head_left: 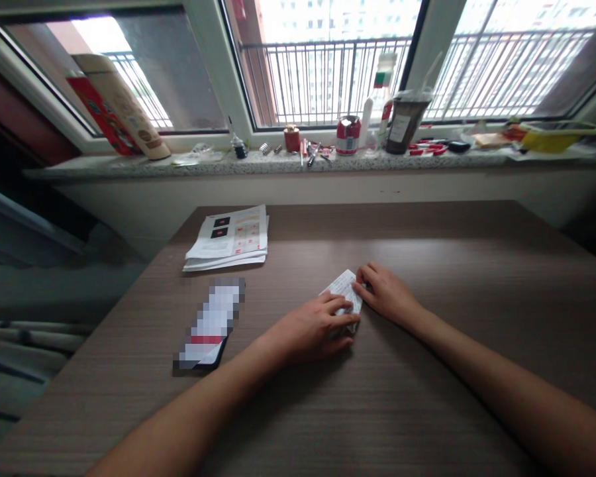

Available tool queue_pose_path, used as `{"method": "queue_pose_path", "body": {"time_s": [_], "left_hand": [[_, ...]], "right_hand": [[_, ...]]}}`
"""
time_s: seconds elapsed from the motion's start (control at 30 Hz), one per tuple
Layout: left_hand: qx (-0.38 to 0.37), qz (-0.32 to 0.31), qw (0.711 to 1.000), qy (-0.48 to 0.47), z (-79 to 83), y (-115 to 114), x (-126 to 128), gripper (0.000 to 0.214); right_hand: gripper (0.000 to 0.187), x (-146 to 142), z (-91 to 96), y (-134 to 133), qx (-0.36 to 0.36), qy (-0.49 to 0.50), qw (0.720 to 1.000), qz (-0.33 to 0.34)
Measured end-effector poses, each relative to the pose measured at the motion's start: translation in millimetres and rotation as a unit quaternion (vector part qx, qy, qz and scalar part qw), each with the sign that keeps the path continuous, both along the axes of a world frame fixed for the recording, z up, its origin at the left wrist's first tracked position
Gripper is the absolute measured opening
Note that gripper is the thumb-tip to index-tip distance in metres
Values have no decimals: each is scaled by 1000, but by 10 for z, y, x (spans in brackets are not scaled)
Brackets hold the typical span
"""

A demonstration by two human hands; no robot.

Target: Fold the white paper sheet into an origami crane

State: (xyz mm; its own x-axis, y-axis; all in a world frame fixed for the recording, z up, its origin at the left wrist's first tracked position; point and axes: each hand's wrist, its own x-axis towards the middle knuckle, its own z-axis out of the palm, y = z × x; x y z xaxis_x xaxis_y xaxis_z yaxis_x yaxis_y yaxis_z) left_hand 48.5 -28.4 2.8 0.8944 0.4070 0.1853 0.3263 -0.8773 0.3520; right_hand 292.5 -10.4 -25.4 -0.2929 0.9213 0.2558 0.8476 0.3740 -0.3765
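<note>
Reaching inward with both forearms (218, 397) from the near side. Might skew or crease the white paper (346, 283), near the middle of the brown desk (501, 278), by pressing unevenly with the left hand (318, 324): palm down, fingers loosely spread over it. Might also tug it askew with the right hand (390, 289), just past: fingers curled at its right edge; cannot tell whether pinching or touching. Beyond, at left, stacked printed sheets (228, 242); farthest, a cluttered windowsill (228, 167).

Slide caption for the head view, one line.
Left hand on a small paper, right hand at its edge, phone and stack of sheets to the left on a table.
</note>
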Motion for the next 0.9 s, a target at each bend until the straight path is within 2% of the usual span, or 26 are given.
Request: {"method": "queue_pose_path", "body": {"time_s": [0.37,0.57,0.67,0.73,0.9], "left_hand": [[-26,4,1000,-10,-12,13,20,42],[-22,-3,1000,-3,-7,18,23,43],[-18,-6,1000,-6,-16,17,21,44],[-17,-6,1000,-6,-21,14,20,44],[-16,-7,1000,-9,-19,9,14,45]], "right_hand": [[12,40,36,-22,-8,42,999,2],[19,144,134,-129,51,17,992,117],[28,176,119,-182,48,-11,985,168],[30,183,92,-207,38,-11,983,180],[31,188,25,-232,31,17,986,161]]}}
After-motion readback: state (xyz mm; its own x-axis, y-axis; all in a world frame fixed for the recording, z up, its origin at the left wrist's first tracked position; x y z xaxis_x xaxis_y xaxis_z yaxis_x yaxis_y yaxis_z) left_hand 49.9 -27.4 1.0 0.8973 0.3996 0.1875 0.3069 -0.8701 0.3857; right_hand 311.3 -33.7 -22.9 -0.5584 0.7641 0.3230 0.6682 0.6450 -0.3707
